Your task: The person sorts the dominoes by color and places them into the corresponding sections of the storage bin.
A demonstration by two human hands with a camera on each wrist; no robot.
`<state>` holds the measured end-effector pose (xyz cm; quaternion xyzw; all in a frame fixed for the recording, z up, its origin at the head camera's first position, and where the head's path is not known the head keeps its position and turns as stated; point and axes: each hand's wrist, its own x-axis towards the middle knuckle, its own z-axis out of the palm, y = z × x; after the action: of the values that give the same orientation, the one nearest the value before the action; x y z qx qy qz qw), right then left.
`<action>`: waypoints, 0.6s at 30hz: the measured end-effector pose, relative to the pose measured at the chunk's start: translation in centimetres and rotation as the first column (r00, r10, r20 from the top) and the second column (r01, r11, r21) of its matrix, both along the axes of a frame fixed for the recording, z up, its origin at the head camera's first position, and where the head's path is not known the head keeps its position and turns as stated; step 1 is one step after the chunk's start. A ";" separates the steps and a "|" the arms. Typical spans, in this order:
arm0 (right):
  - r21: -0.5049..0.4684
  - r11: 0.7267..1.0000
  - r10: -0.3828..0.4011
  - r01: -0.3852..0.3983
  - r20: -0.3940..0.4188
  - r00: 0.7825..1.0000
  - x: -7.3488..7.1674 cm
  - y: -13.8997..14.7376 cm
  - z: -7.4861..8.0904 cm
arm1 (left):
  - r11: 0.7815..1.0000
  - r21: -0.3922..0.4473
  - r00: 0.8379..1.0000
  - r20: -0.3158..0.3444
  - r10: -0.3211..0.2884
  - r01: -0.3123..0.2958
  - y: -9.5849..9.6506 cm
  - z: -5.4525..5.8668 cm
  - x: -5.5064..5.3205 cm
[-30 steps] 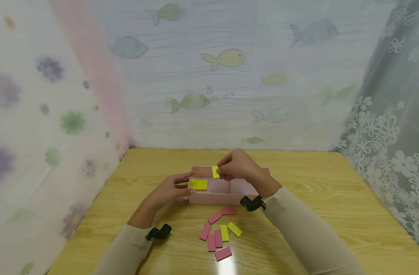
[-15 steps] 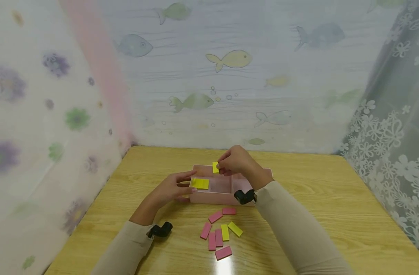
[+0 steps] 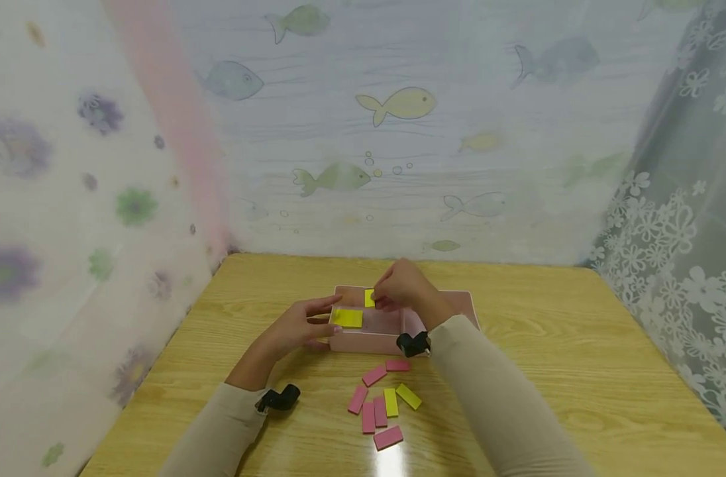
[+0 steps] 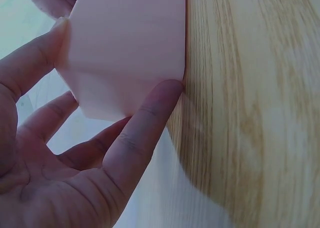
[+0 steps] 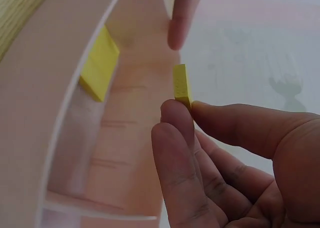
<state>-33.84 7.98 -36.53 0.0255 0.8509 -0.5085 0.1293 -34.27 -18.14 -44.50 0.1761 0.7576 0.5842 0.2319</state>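
A pale pink divided box (image 3: 363, 342) stands on the table. My left hand (image 3: 288, 331) rests against its left end, fingers spread and fairly straight, touching the corner and walls in the left wrist view. My right hand (image 3: 401, 291) pinches a yellow tile (image 5: 180, 83) between thumb and fingers, above the box's back left part; it is seen edge-on in the right wrist view. Inside the left compartment, yellow tiles (image 3: 348, 318) lie side by side against the front wall. The right hand and forearm hide part of the right compartment.
In front of the box, several loose pink tiles (image 3: 369, 417) and two yellow tiles (image 3: 391, 402) lie on the wooden table (image 3: 548, 344). A fish-patterned curtain (image 3: 399, 152) hangs behind the table.
The right hand has lowered slightly with its yellow tile over the back of the left compartment, and its wrist has shifted left. The left hand stays at the box's left end.
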 end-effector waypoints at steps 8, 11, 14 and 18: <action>0.021 1.000 -0.007 0.007 0.007 1.000 0.0 -0.6 -1.0 | 1.000 0.012 1.000 0.004 -0.009 0.009 0.0 0.1 0.2; 0.032 0.999 -0.014 0.014 0.004 1.000 0.0 -0.6 -1.4 | 1.000 0.011 1.000 0.001 -0.011 0.011 0.0 0.1 0.2; 0.037 0.999 -0.009 0.009 -0.004 1.000 -0.1 -0.6 -1.7 | 1.000 0.008 1.000 0.002 -0.011 0.011 0.0 0.2 0.3; 0.045 0.999 0.001 -0.001 -0.006 1.000 -0.2 -0.6 -2.0 | 1.000 0.008 1.000 0.002 -0.012 0.012 0.0 0.2 0.3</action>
<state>-34.05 7.42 -38.49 0.0266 0.8625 -0.4893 0.1265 -33.96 -18.13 -44.25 0.1807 0.7539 0.5861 0.2355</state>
